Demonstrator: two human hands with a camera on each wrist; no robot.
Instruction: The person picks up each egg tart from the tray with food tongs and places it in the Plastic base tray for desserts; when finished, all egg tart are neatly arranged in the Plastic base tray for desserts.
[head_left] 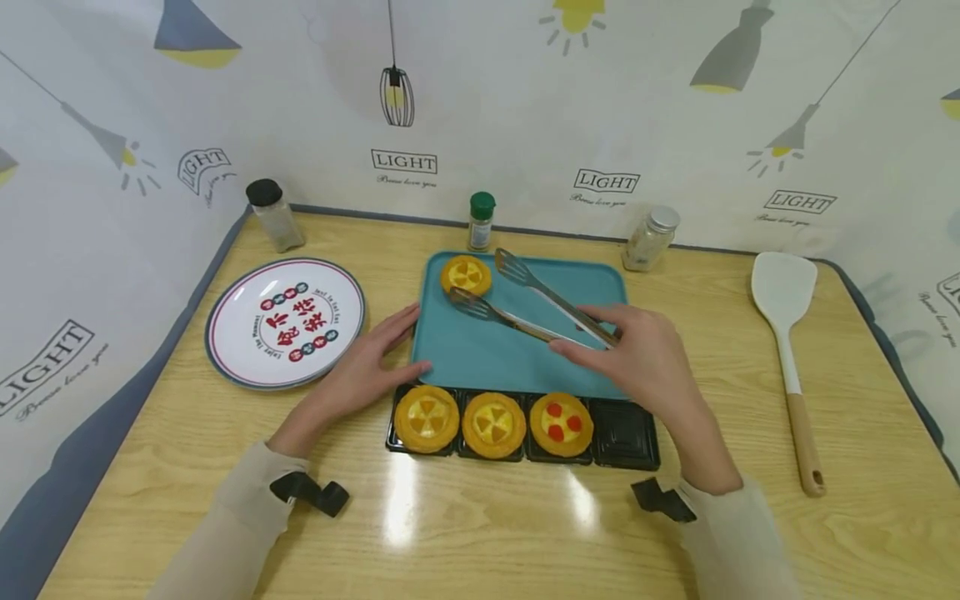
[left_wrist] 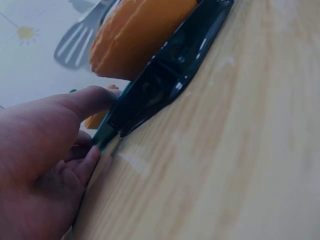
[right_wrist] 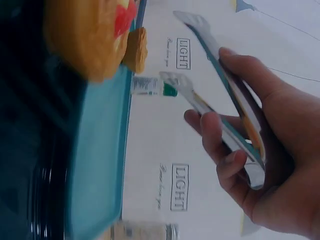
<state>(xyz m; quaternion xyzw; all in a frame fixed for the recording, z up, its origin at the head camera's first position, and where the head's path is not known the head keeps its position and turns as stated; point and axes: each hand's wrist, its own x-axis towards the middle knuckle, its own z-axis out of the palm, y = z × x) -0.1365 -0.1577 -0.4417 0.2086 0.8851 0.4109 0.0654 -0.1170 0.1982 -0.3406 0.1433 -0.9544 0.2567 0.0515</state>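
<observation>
My right hand (head_left: 648, 354) grips metal tongs (right_wrist: 227, 115) near their hinged end. The tongs' arms are spread above the teal tray (head_left: 517, 358), and one tip overlaps an egg tart (head_left: 467, 273) at the tray's far left corner in the head view. My left hand (head_left: 371, 358) holds the tray's left edge, thumb over the rim and fingers along the outer side. In front of the tray sits a black compartment box (head_left: 626, 433). It holds two tarts with orange wedge toppings (head_left: 426, 419) and one with red dots (head_left: 561, 425); its rightmost compartment is bare.
A white plate (head_left: 247, 333) with red lettering lies left of the tray. Along the back stand a black-capped jar (head_left: 277, 218), a green-capped bottle (head_left: 482, 223) and a silver-lidded jar (head_left: 649, 240). A white spatula (head_left: 786, 333) with a wooden handle lies on the right.
</observation>
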